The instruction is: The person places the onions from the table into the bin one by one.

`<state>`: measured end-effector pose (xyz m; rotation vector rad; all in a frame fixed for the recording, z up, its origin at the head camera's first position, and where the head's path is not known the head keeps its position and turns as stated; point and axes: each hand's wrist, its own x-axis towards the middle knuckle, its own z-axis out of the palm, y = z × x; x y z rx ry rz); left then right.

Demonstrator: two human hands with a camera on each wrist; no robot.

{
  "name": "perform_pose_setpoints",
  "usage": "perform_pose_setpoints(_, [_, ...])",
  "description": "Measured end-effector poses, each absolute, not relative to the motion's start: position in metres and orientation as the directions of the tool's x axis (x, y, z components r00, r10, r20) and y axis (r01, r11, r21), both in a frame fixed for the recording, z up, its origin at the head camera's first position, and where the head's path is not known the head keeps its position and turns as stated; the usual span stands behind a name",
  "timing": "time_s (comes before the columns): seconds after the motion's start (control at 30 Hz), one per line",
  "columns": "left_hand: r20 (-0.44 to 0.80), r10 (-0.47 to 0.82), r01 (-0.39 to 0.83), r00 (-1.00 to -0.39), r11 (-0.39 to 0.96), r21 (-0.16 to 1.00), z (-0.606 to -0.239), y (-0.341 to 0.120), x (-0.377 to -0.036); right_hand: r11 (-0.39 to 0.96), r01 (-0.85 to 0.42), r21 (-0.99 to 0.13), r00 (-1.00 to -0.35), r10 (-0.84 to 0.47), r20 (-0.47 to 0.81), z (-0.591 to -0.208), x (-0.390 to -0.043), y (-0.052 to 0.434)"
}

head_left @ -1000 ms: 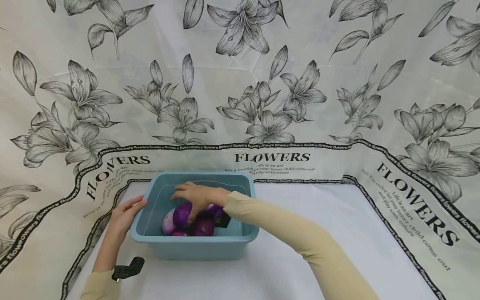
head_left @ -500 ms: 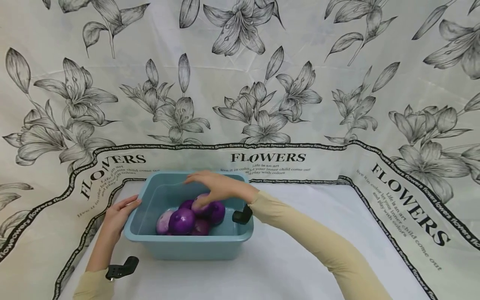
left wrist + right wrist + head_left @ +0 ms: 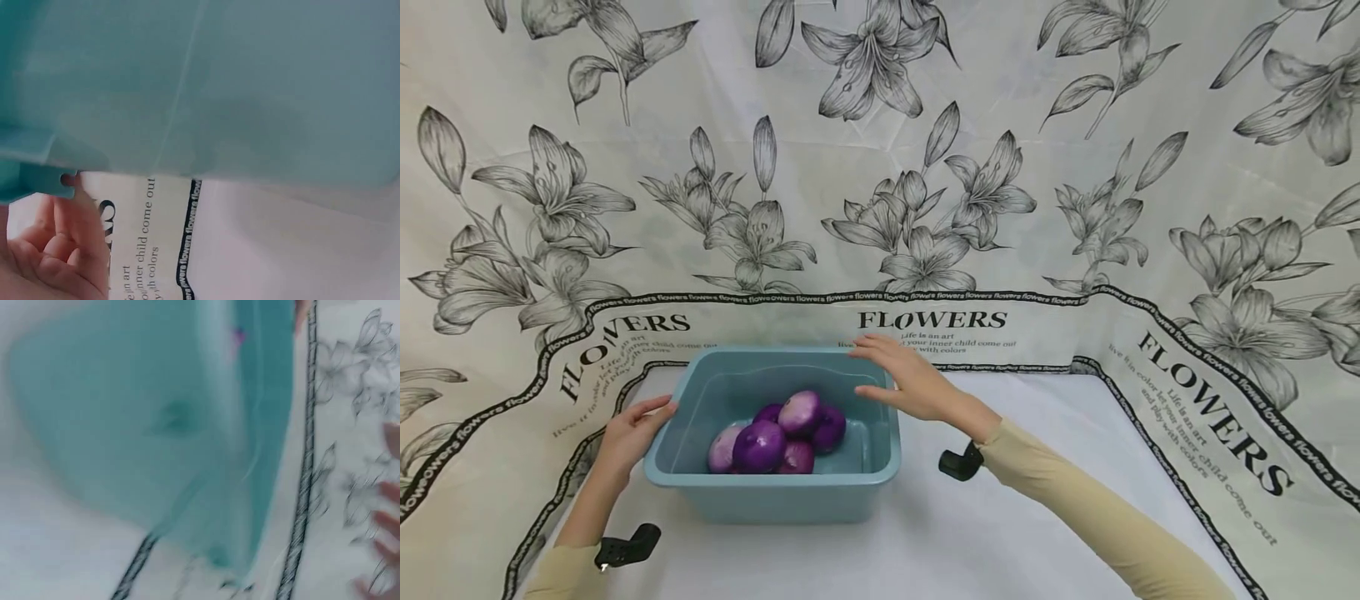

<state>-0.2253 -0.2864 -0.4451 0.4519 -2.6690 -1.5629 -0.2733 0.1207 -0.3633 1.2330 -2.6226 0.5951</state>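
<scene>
A light-blue plastic basin (image 3: 775, 500) stands on the white cloth, with several purple onions (image 3: 760, 446) heaped toward its front left. My left hand (image 3: 634, 435) grips the basin's left rim; the left wrist view shows curled fingers (image 3: 62, 240) beneath the basin's rim (image 3: 37, 181). Over the basin's right rim is my right hand (image 3: 913, 379), fingers extended and apart, holding nothing. In the right wrist view the basin's outer side (image 3: 125, 412) is blurred, and fingertips (image 3: 390, 525) show at the right edge.
Behind the basin hangs a white cloth backdrop (image 3: 887, 208) printed with flowers and lettering, folding forward at both sides. White cloth (image 3: 1000, 517) covers the tabletop. A black wrist camera (image 3: 961, 461) sits on the right wrist, another black camera (image 3: 628, 546) on the left.
My right hand has let go of an onion, risen out of the basin and moved right to its right rim. The left hand stays on the left rim.
</scene>
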Motion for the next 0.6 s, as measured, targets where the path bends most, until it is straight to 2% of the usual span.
perform_pose_setpoints(0.13, [0.0, -0.252, -0.137, -0.968, 0.525, 0.84, -0.471, -0.301, -0.233, 0.551, -0.804, -0.223, -0.576, -0.629, 0.522, -0.379, -0.27, 0.155])
perform_pose_setpoints(0.23, [0.107, -0.219, -0.047, -0.97, 0.597, 0.801, -0.482, -0.316, -0.234, 0.57, -0.8, -0.186, -0.553, -0.582, 0.597, -0.39, -0.268, 0.18])
perform_pose_setpoints(0.3, [0.164, -0.179, 0.006, -0.97, 0.657, 0.754, -0.48, -0.323, -0.229, 0.607, -0.775, -0.177, -0.574, -0.558, 0.599, -0.395, -0.267, 0.198])
perform_pose_setpoints(0.43, [0.279, -0.006, 0.181, -0.96, 0.749, 0.637, -0.462, -0.332, -0.212, 0.698, -0.697, -0.164, -0.659, -0.533, 0.53, -0.403, -0.264, 0.239])
perform_pose_setpoints(0.53, [0.406, 0.113, 0.32, -0.907, 0.814, 0.486, -0.462, -0.34, -0.205, 0.752, -0.639, -0.16, -0.726, -0.521, 0.449, -0.41, -0.261, 0.268])
perform_pose_setpoints(0.6, [0.446, 0.189, 0.361, -0.875, 0.868, 0.341, -0.465, -0.346, -0.202, 0.779, -0.608, -0.156, -0.758, -0.51, 0.407, -0.417, -0.261, 0.285])
